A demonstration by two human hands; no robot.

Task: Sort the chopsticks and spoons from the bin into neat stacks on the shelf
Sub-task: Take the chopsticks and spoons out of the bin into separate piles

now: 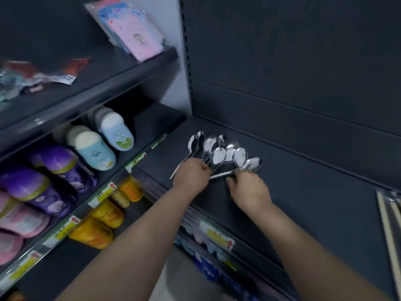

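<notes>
Your left hand (191, 174) clamps the shiny silver metal spoons (219, 156) by their handles, bowls fanned beyond your fingertips over the dark grey shelf (303, 192). Your right hand (249, 189) pinches one, likely to square them.

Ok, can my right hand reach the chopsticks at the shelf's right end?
Probably yes: nothing lies on the shelf between the right hand and the chopsticks, but that hand is holding spoons.

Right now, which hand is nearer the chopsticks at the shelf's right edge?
Right. The right hand is at the spoons, left of the chopsticks with bare shelf between; the left hand grips spoon handles farther left.
</notes>
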